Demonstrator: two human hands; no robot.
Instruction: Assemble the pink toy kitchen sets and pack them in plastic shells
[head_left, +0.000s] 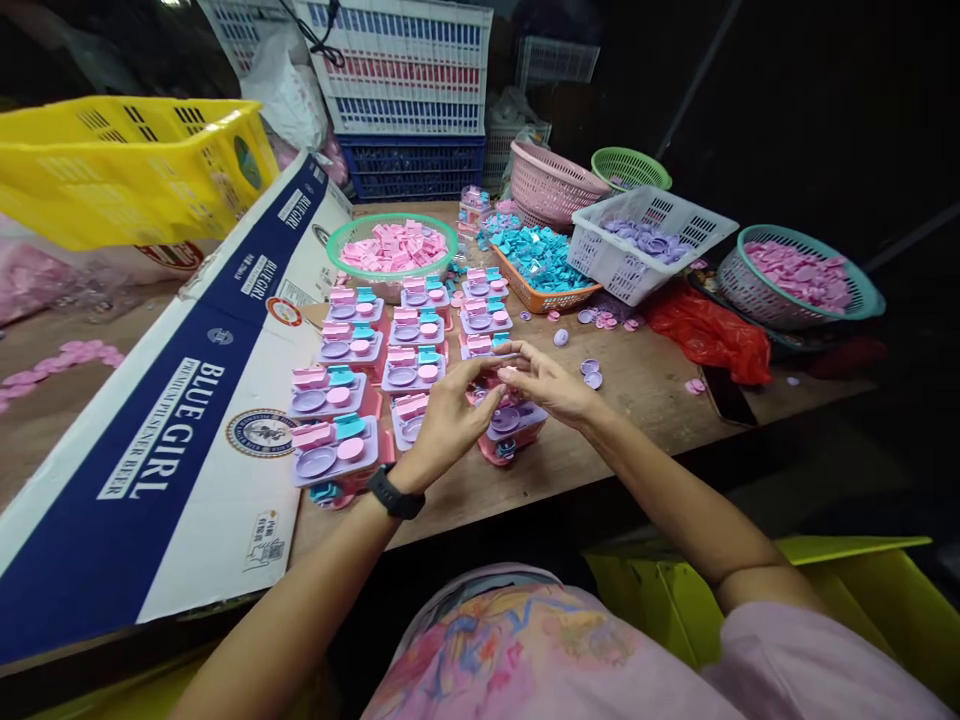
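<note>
Your left hand [459, 408] and right hand [553, 382] meet, fingers curled narrow, over 1 pink plastic toy unit with a lavender top [527, 416]; cannot tell what they pinch. Close grip suggests small parts. Matching toy units [330, 398] stand in rows leftward, likely for order; round green plastic basket [452, 243] behind, presumably kept within reach.

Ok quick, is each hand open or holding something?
Left hand: partly curled; whether it holds anything can't be told.
Right hand: fingers bent; its hold can't be told either.
</note>
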